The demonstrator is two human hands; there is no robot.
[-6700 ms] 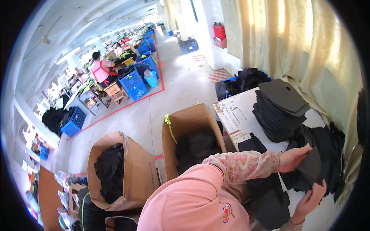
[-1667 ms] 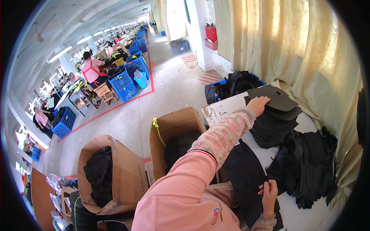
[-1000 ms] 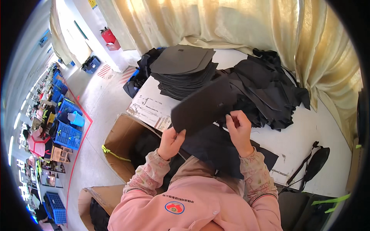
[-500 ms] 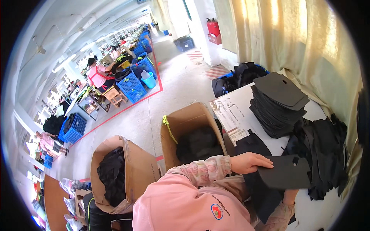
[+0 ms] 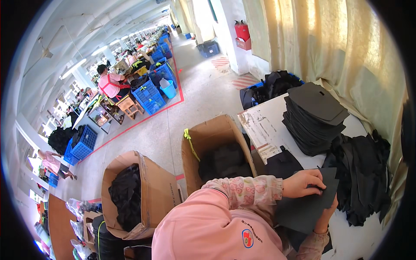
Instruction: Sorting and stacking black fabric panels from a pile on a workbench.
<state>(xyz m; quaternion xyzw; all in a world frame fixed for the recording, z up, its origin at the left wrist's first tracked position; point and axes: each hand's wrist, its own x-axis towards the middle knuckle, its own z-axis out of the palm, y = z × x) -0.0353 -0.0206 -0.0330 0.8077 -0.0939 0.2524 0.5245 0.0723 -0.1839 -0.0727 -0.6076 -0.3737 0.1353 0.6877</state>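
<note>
Black panel (image 5: pixel 303 212) is held on the wearer's side of the panel stack (image 5: pixel 315 119), over the counter (image 5: pixel 260 128). Left hand (image 5: pixel 302 184): fingers bent onto its face, clamped or not, can't tell. Right hand (image 5: pixel 328 216): behind its edge, probably propping it; fingers hidden, can't tell.

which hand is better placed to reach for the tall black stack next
Probably the left hand: it lies over the black sheet, nearer the stack. The right hand is farther off, partly hidden behind the sheet.
</note>
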